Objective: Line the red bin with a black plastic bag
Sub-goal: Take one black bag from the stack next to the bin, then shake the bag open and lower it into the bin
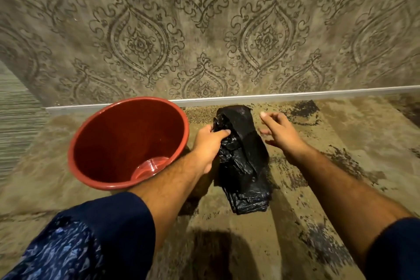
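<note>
A round red bin (95,134) stands upright on the carpet, left of centre, with nothing inside it. Right beside it lies a crumpled, folded black plastic bag (244,161) on the floor. My left hand (208,145) grips the bag's upper left edge, fingers curled into the plastic, between the bin and the bag. To the right of the bag's top, my right hand (280,132) hovers with fingers spread, holding nothing.
A patterned wall (204,29) with a pale skirting strip (295,95) rises just behind the bin and bag. Mottled beige carpet (227,245) covers the floor. My dark blue sleeves (109,223) fill the lower corners.
</note>
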Motion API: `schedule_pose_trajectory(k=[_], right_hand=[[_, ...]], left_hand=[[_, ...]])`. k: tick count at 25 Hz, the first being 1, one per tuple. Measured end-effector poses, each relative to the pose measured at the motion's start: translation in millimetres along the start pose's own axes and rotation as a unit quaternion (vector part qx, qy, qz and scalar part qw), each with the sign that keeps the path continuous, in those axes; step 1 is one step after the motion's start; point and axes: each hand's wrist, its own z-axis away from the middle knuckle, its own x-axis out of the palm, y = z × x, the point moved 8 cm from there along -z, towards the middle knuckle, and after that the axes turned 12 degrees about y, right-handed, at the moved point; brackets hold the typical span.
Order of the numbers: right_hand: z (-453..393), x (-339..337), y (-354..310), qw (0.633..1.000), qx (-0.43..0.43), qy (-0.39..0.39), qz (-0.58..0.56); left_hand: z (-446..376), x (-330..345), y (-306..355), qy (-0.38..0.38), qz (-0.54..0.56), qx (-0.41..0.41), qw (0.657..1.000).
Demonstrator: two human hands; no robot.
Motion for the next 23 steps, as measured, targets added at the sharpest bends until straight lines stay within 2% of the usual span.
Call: schedule_pose_trajectory(k=[1,2,4,5,7,9,11,15,18,20,23], right_hand=[[4.3,2.2,-10.1,0.999,-0.048,-0.009,-0.002],[9.9,10.5,-14.9,0.996,-0.072,-0.055,0.011],[21.6,33.4,-15.9,0.981,-0.086,-0.164,0.062],[23.2,39.2,-16.6,0.977,-0.090,-0.180,0.066],[17.3,34.8,-19.6,0.987,-0.071,-0.140,0.019],[11.6,24.8,-22.7,0.991,-0.017,-0.125,-0.048],[10.2,9.0,-21.6,0.988,0.034,-0.124,-0.088],[3.9,-26.6,-18.9,0.981,0.075,-0.059,-0.171],[4.7,-32.9,-28.0,0.969,0.108,-0.046,-0.219],[5.8,-31.9,-41.2,0.964,0.112,-0.052,-0.235],[7.2,-30.3,-53.7,0.981,0.093,-0.012,-0.169]], left_hand=[[0.6,-0.1,3.1,0.015,0.007,-0.005,1.000],[0.6,-0.2,7.5,0.032,0.011,-0.008,0.999],[-0.4,-1.4,22.3,0.060,-0.001,0.002,0.998],[-0.9,-2.6,31.2,0.068,-0.014,0.011,0.998],[-2.6,-5.4,48.0,0.069,-0.039,0.034,0.996],[-1.0,-10.5,66.2,0.064,-0.079,0.078,0.992],[2.1,-14.6,83.3,0.051,-0.127,0.124,0.983],[0.1,-7.8,106.7,0.003,-0.243,0.188,0.952],[-4.6,-1.4,126.9,-0.028,-0.262,0.231,0.937],[-6.5,-4.8,139.0,-0.012,-0.263,0.263,0.928],[-0.3,-21.3,154.2,0.054,-0.299,0.349,0.887]])
